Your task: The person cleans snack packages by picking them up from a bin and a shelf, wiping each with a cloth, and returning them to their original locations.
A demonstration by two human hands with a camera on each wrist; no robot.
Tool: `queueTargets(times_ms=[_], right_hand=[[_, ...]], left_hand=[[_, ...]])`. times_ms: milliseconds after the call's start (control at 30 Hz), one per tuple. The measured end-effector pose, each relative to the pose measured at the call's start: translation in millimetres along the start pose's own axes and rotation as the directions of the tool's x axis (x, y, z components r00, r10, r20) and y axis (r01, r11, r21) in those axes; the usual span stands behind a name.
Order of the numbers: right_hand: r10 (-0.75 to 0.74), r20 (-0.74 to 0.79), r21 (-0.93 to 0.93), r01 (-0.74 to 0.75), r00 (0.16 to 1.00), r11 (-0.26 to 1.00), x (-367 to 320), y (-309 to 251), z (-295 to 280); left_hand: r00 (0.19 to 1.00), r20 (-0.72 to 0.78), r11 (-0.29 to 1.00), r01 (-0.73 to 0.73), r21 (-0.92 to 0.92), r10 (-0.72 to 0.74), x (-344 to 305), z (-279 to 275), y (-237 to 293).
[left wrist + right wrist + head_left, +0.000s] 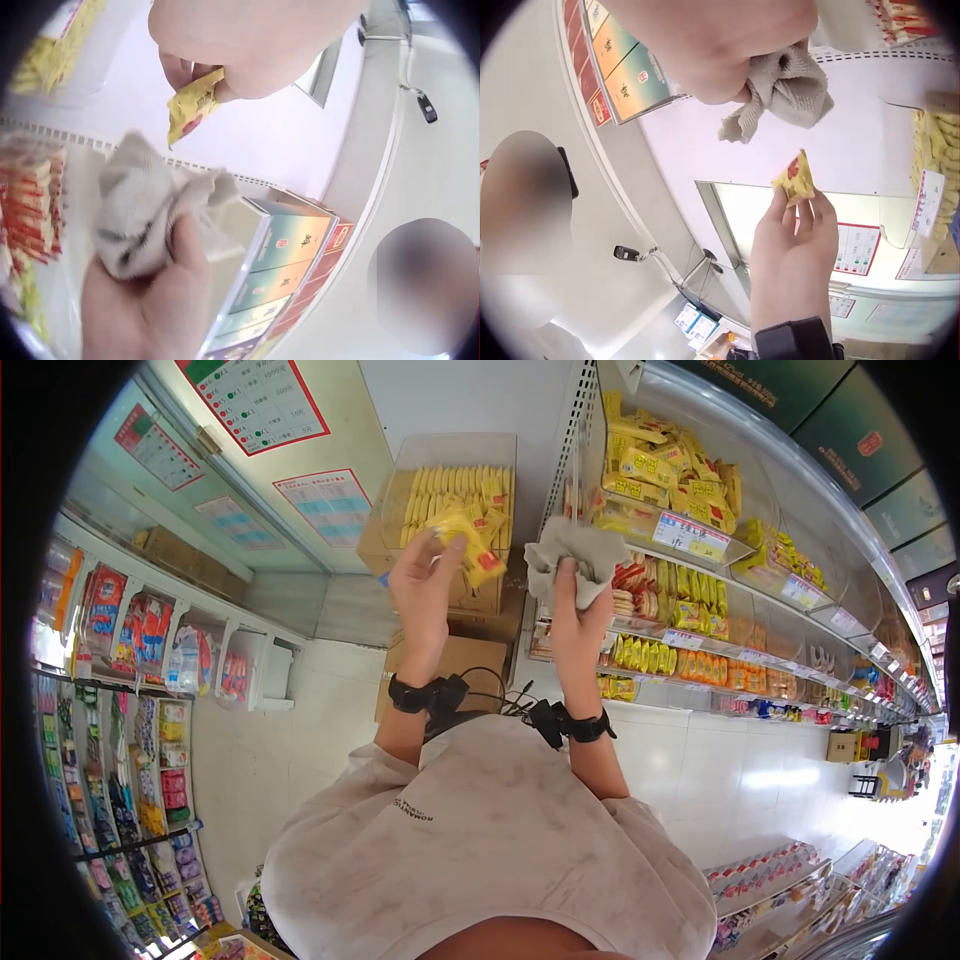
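In the head view the left hand (424, 592) pinches a yellow packet (484, 563) with a red patch, held up in front of a clear-lidded bin (455, 452) of yellow packets. The right hand (580, 622) grips a crumpled grey cloth (572, 550), thumb pressed on it, beside the shelving. In the right wrist view the packet (795, 180) is between the left hand's (795, 247) thumb and fingertips, apart from the cloth (791, 86). The left wrist view shows dark spots on the cloth (135, 217).
Tiered shelves (690, 635) of wrapped snacks run along the right, with a bin of yellow packets (668, 465) on top. Cardboard boxes (470, 660) stand below the clear-lidded bin. Racks of hanging goods (135, 625) line the left side. Pale tiled floor (315, 735) shows between.
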State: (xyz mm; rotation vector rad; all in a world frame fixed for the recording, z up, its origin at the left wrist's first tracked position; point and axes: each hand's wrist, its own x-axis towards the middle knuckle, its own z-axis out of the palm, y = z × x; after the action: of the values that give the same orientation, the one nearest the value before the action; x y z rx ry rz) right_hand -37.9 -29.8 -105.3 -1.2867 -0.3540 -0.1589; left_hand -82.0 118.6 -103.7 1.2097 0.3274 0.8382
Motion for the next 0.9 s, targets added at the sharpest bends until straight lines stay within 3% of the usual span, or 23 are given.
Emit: queueTargets(times_ms=[67, 100, 133, 200, 233, 333, 433, 533, 633, 733, 833, 900], right_hand=[[0.055, 0.056, 0.086, -0.059, 0.997, 0.995, 2.5, -7.2, 5.3], [0.164, 0.192, -0.017, -0.164, 0.968, 0.986, 5.0, -0.1, 2.7], [0.122, 0.235, -0.046, -0.114, 0.964, 0.992, 4.0, 4.9, 2.1], [0.040, 0.331, -0.102, -0.007, 0.943, 0.995, 3.6, 11.7, 4.8], [0.079, 0.317, -0.092, -0.052, 0.945, 0.994, 4.3, 18.1, 0.1], [0.233, 0.260, -0.018, -0.237, 0.937, 0.971, 6.2, 24.6, -6.0], [0.181, 0.220, -0.046, -0.175, 0.959, 0.984, 10.0, 21.5, -8.5], [0.138, 0.134, -0.011, -0.138, 0.981, 0.990, 12.5, 9.8, -7.1], [0.197, 0.085, 0.141, -0.207, 0.977, 0.968, 7.8, 4.7, -3.2], [0.354, -0.067, 0.487, -0.279, 0.933, 0.828, 2.6, -3.1, 5.0], [0.269, -0.059, 0.416, -0.221, 0.961, 0.882, 6.5, 4.7, -0.6], [0.210, -0.021, 0.276, -0.196, 0.977, 0.941, 5.5, 2.3, -3.6]], left_hand=[[0.999, 0.054, 1.000, 0.004, 0.012, -0.005, -6.5, 2.4, -2.2], [0.995, 0.093, 1.000, -0.022, -0.013, 0.024, -9.5, 7.9, -7.9], [0.990, 0.132, 0.998, -0.050, -0.043, 0.056, -10.9, 12.2, -12.2], [0.975, 0.178, 0.984, -0.149, 0.098, 0.130, -11.2, 10.3, -13.3], [0.965, 0.202, 0.965, -0.201, 0.165, 0.167, -11.1, 10.0, -12.7], [0.981, 0.188, 0.998, -0.061, 0.028, 0.054, -20.9, 16.5, -12.0], [0.962, 0.232, 0.987, -0.156, 0.049, 0.141, -22.2, 19.9, -12.1], [0.937, 0.301, 0.944, -0.246, 0.218, 0.175, -20.3, 16.1, -13.2], [0.920, 0.336, 0.916, -0.298, 0.269, 0.200, -19.8, 16.5, -10.5], [0.874, 0.430, 0.865, -0.382, 0.326, 0.224, -19.3, 16.9, -2.0], [0.897, 0.410, 0.914, -0.296, 0.278, 0.166, -21.8, 19.2, -2.2], [0.901, 0.381, 0.909, -0.322, 0.265, 0.208, -21.6, 19.2, -5.1]])
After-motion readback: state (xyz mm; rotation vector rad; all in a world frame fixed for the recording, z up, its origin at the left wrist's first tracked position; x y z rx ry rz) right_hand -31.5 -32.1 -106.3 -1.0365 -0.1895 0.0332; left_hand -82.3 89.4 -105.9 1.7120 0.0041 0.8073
